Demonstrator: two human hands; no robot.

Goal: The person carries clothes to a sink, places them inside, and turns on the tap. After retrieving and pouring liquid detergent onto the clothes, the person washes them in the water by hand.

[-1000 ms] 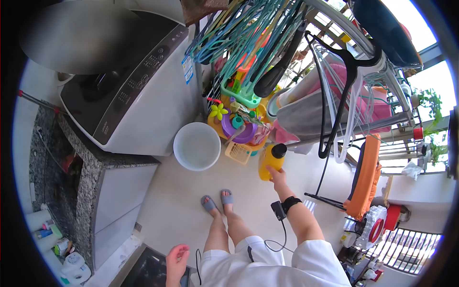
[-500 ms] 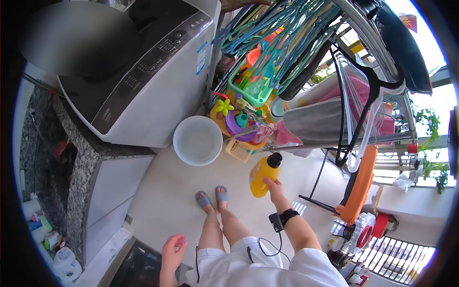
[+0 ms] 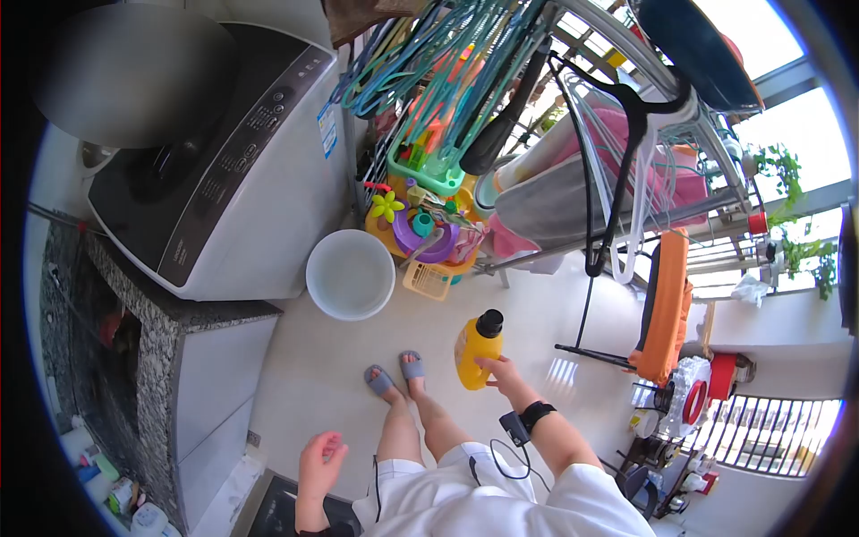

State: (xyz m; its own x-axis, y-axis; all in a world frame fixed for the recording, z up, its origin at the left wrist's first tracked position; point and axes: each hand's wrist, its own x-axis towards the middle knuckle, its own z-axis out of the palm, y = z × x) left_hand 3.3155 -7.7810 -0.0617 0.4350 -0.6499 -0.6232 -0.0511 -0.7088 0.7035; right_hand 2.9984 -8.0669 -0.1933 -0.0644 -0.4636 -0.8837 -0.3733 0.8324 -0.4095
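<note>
My right hand [image 3: 504,373] is wrapped round a yellow bottle [image 3: 470,356] with a black cap, held upright in front of me above the floor. The label on its side is too small to read. My left hand [image 3: 322,464] hangs at my side, fingers loosely bent and holding nothing. Beyond my feet, a white bucket [image 3: 350,285] stands on the floor near the washing machine [image 3: 259,224]; it seems to have water or a pale bottom inside. The bottle is to the right of the bucket and apart from it.
Colourful toys fill a purple basin [image 3: 416,243] and a green basket [image 3: 429,179] beyond the bucket. Hangers [image 3: 447,63] and cloths crowd a metal rack at right. An orange folding chair [image 3: 665,304] leans there. A granite-topped cabinet [image 3: 219,385] stands at left.
The view has shifted, so the washing machine, rack and bucket sit further left. My right hand still holds the bottle, now slightly lower and further left in view. My left hand stays nearly in place.
</note>
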